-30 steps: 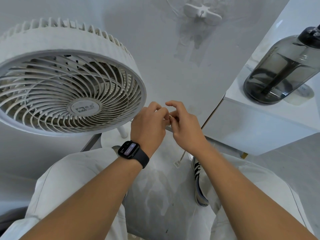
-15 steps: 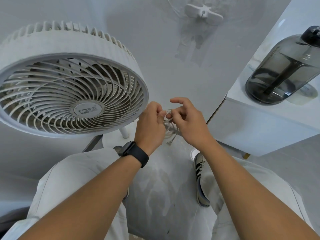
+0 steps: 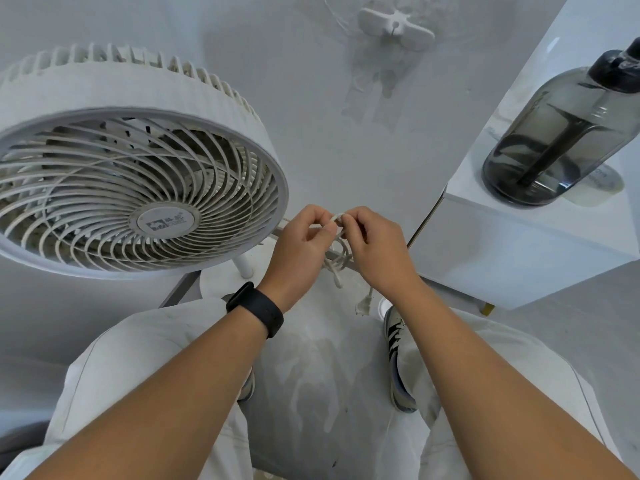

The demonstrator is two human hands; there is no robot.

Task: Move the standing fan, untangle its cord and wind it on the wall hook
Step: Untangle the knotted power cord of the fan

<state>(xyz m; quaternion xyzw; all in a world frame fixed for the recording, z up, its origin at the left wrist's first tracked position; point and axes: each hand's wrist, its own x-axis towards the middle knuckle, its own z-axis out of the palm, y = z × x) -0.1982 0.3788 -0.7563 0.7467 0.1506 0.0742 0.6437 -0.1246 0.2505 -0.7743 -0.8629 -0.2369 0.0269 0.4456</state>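
The white standing fan (image 3: 138,188) fills the left side, its round grille tilted up toward me. Its thin white cord (image 3: 337,258) is bunched in loops between my hands, just right of the fan's rim. My left hand (image 3: 301,247), with a black watch on the wrist, pinches a loop of the cord. Facing it, my right hand (image 3: 377,251) pinches the same tangle from the other side. The plug (image 3: 363,304) dangles below my right hand. High on the wall sits the white wall hook (image 3: 394,24) with nothing on it.
A white cabinet (image 3: 519,251) stands at the right, with a smoky dark water bottle (image 3: 561,140) on top. The fan's pole (image 3: 244,266) drops behind my left hand. My legs and striped shoes (image 3: 396,362) stand on the grey floor below.
Both hands have drawn the cord up into visible loops between the fingers, and the plug now hangs higher, right below my right hand. The fan stays in place.
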